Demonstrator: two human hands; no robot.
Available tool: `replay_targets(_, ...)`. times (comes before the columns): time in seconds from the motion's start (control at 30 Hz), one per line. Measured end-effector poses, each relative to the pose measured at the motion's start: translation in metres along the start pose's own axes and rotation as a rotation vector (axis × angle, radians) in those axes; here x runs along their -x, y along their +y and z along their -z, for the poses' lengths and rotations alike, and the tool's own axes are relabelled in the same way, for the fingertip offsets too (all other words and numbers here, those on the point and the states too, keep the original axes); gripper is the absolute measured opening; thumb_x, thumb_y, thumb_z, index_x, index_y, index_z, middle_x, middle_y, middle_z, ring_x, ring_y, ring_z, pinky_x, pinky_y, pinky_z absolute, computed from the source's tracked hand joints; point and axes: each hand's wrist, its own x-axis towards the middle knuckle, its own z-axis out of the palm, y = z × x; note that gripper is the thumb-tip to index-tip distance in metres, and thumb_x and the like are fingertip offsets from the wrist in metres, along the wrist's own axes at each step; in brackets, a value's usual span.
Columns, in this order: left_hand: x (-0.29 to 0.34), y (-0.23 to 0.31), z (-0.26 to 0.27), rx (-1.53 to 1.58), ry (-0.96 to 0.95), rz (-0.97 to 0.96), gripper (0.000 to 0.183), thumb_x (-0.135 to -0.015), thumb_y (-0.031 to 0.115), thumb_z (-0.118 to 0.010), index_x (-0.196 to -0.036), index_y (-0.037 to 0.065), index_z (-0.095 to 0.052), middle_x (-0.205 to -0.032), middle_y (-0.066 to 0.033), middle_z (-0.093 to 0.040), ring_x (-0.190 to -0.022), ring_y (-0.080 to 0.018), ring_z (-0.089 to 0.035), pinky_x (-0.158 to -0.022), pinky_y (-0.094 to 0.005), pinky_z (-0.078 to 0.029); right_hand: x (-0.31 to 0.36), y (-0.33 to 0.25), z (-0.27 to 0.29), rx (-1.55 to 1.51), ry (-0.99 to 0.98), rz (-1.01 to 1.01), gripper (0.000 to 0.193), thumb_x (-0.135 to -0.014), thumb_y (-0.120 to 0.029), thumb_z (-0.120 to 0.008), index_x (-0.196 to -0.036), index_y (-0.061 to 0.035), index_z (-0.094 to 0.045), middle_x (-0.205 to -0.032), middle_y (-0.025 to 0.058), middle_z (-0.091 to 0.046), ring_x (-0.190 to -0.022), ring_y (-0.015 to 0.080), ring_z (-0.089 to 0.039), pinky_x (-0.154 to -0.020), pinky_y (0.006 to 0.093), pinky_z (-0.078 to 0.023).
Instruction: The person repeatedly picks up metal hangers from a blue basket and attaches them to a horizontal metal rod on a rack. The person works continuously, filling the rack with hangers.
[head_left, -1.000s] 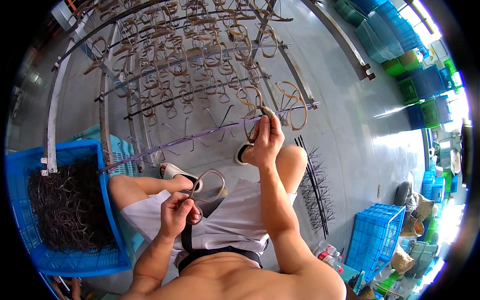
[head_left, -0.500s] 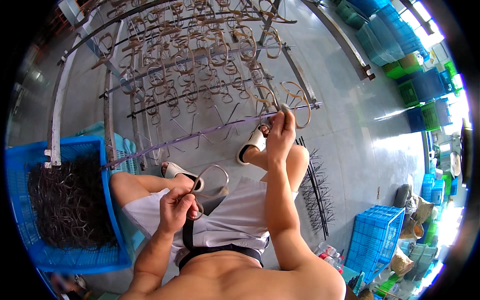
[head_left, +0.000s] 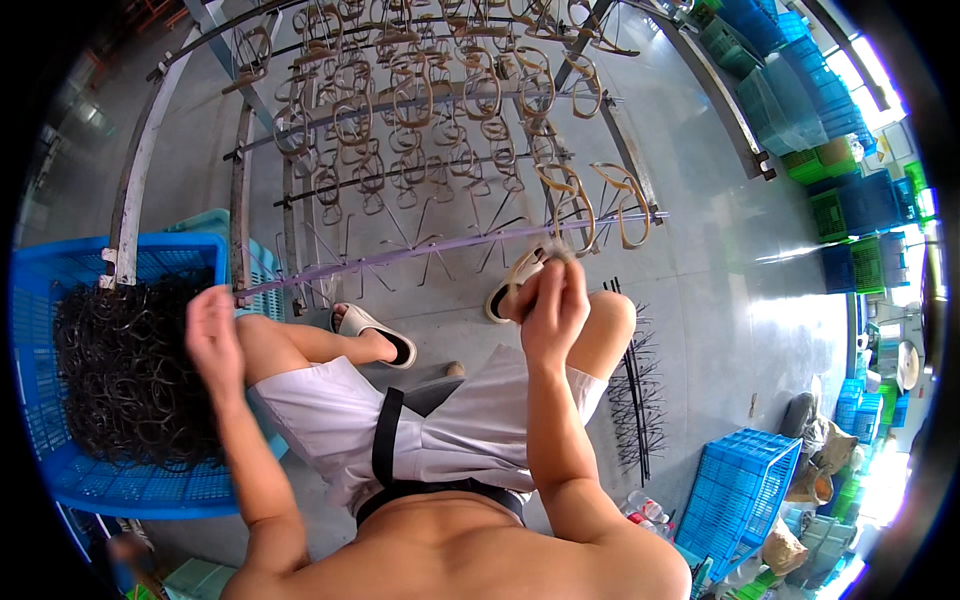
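My left hand (head_left: 213,335) is at the right rim of a blue crate (head_left: 228,440), fingers stretched and slightly blurred, with nothing visible in them. The crate holds a tangled heap of dark curved loop pieces (head_left: 130,375). My right hand (head_left: 553,305) is raised in front of a purple hooked bar (head_left: 400,250), its fingers bent together. A small greyish shape shows at the blurred fingertips; I cannot make it out. Just above it, a brown curved loop (head_left: 585,205) hangs at the bar's right end, beside another brown loop (head_left: 640,220).
Rows of similar loops (head_left: 410,90) hang on a metal rack (head_left: 240,200) ahead. Dark hooked bars (head_left: 635,400) lie on the floor at right. A blue crate (head_left: 740,490) and plastic bottles (head_left: 652,508) stand at lower right. Stacked crates (head_left: 850,215) line the right side.
My left hand has moved left to the crate; the loop it held no longer shows in it. My right hand has dropped slightly below the hanging loop. The view has shifted a little.
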Motion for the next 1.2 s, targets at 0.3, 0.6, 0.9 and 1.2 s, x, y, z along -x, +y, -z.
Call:
replay_targets(0.3,-0.016,-0.308,0.190,-0.920,-0.212,0.547,0.035,-0.082,0.028,-0.060,-0.104,0.000,-0.057,-0.102,-0.0243,-0.061,-0.099,-0.0390,-0.056,-0.085,-0.0416,-0.043,-0.033,0.036,-0.052,-0.128,0.145,-0.199,0.015,-0.097,-0.015,-0.041,-0.098,-0.0047,-0.051,-0.059,-0.0006,-0.047,-0.042,0.0055,-0.041,-0.035,0.0206,-0.036)
replay_targets(0.6,-0.011,-0.275,0.146,-0.857,0.077,0.397,0.023,-0.081,0.018,-0.060,-0.095,0.000,-0.055,-0.095,-0.0210,-0.060,-0.093,-0.0378,-0.057,-0.080,-0.0428,-0.044,-0.033,0.029,-0.051,-0.131,0.298,-0.190,0.018,-0.096,-0.015,-0.043,-0.083,-0.0038,-0.050,-0.057,-0.0006,-0.047,-0.040,0.0067,-0.042,-0.034,0.0210,-0.035)
replay_targets(0.9,-0.018,-0.144,0.107,-0.925,0.307,0.308,0.020,-0.086,0.021,-0.052,-0.094,0.003,-0.048,-0.092,-0.0178,-0.060,-0.088,-0.0385,-0.057,-0.076,-0.0456,-0.043,-0.033,0.030,-0.047,-0.173,0.250,-0.238,0.022,-0.096,-0.016,-0.043,-0.077,-0.0048,-0.047,-0.057,-0.0002,-0.047,-0.038,0.0082,-0.043,-0.031,0.0213,-0.032)
replay_targets(1.2,0.005,-0.123,0.107,-0.148,-0.121,0.506,0.013,-0.090,0.016,-0.050,-0.086,0.005,-0.044,-0.094,-0.0062,-0.052,-0.089,-0.0164,-0.047,-0.082,-0.0281,-0.037,-0.034,0.025,-0.042,-0.107,0.150,-0.232,0.016,-0.095,-0.015,-0.044,-0.088,-0.0041,-0.054,-0.056,-0.0015,-0.044,-0.039,0.0061,-0.041,-0.033,0.0203,-0.034)
